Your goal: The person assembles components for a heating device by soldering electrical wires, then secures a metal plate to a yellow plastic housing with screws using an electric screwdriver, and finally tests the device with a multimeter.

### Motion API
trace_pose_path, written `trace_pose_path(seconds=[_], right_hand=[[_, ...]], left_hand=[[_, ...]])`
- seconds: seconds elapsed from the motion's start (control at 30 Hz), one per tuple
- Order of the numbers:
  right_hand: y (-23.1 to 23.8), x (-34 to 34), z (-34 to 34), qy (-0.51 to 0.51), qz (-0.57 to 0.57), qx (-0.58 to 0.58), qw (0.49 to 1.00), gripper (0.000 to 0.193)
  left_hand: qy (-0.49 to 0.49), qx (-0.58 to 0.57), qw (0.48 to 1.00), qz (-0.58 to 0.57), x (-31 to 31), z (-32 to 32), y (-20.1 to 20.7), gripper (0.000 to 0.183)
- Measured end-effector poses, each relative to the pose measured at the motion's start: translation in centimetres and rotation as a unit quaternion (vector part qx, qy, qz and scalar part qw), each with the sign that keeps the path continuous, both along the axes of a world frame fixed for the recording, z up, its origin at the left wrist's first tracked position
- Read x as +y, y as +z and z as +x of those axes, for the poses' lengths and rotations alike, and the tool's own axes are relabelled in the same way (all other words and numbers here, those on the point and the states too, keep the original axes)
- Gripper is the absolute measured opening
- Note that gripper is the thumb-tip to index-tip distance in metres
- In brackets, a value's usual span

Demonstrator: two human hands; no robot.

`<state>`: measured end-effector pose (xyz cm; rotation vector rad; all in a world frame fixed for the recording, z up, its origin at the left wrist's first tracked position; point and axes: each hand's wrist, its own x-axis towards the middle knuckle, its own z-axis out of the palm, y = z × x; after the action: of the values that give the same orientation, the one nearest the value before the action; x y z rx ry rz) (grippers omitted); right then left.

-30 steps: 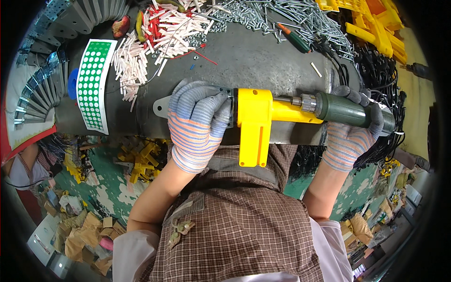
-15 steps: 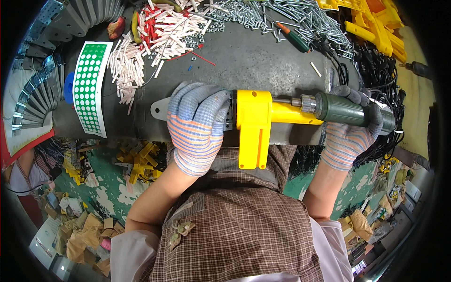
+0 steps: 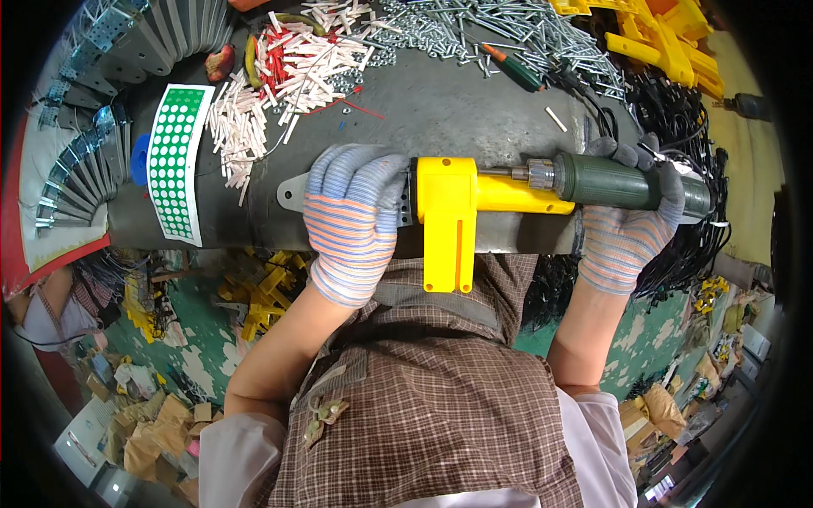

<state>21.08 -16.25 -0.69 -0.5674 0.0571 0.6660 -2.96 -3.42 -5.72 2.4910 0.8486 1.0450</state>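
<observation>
My left hand [image 3: 351, 224], in a striped knit glove, is closed around a grey flat metal bracket [image 3: 292, 194] whose rounded, holed end sticks out to the left. A yellow plastic housing [image 3: 447, 195] sits against the bracket's other end, just right of my fingers. My right hand [image 3: 627, 245], gloved likewise, grips a dark green power screwdriver [image 3: 614, 182] lying level. Its chuck and shaft point left, and the shaft meets the housing's right side. The shaft's tip is hidden.
Beyond my hands lie white and red sleeve pieces [image 3: 241, 127], nuts, a heap of long screws [image 3: 542, 30] and a green-handled hand screwdriver [image 3: 514, 68]. A green dotted sticker sheet [image 3: 176, 165] and stacked metal brackets [image 3: 80, 169] are left. Black cables [image 3: 690, 135] and yellow parts [image 3: 665, 46] are right.
The view has shifted slightly, so the things on the table appear moved. Both hands keep their grips, and the power screwdriver's shaft stays at the yellow housing.
</observation>
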Motion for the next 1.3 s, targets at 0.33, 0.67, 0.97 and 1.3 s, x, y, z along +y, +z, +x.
trace_pose_path(seconds=[0.33, 0.67, 0.97, 1.3], right_hand=[[0.7, -2.7, -2.5, -0.034, 0.031, 0.041, 0.998, 0.031], [-0.2, -2.8, -3.2, -0.033, 0.008, 0.026, 0.999, 0.028], [-0.7, -3.0, -2.7, -0.027, -0.001, 0.031, 0.999, 0.046], [-0.1, -2.7, -2.7, -0.024, -0.020, 0.039, 0.999, 0.041]], left_hand=[[-0.052, -0.015, 0.997, -0.063, -1.7, -2.1, -0.3, 0.021], [-0.052, 0.035, 0.998, -0.011, -1.9, -2.0, -0.5, 0.021], [0.007, 0.082, 0.995, -0.050, 6.1, -1.8, 2.8, 0.017], [-0.015, 0.375, 0.920, 0.113, 9.2, 0.4, 3.4, 0.020]])
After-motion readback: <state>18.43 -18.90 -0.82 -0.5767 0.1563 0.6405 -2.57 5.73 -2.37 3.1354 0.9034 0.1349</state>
